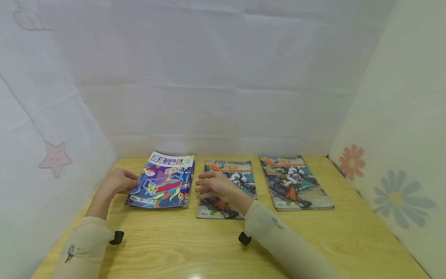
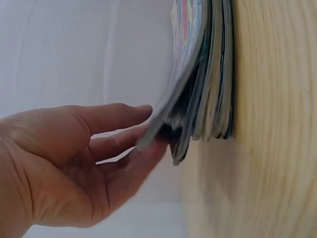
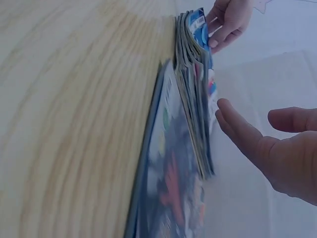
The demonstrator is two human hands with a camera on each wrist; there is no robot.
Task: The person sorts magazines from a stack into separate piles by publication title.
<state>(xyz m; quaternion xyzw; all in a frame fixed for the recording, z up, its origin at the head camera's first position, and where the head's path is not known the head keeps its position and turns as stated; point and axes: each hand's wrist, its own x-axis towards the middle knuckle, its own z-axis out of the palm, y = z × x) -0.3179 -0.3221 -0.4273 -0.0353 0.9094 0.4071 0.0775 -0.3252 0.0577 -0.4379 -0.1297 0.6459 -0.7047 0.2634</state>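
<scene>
A stack of magazines [image 1: 163,182] with a purple-and-blue cover on top lies at the left of the table. My left hand [image 1: 120,181] holds the left edge of the top magazine [image 2: 171,99], thumb above and fingers beneath. That edge bends up from the magazines below it, as the left wrist view shows. Over a grey magazine [image 1: 223,209] with an orange title, in the middle, hovers my right hand [image 1: 217,186]. Its fingers extend toward the stack and hold nothing. The right wrist view shows this right hand [image 3: 277,148] apart from the magazines.
To the right lies another magazine [image 1: 296,184] with a similar orange title and dark artwork. All of them sit on a wooden table [image 1: 167,240]. Pale cloth walls [image 1: 223,97] rise behind and at both sides, some with flower and star prints.
</scene>
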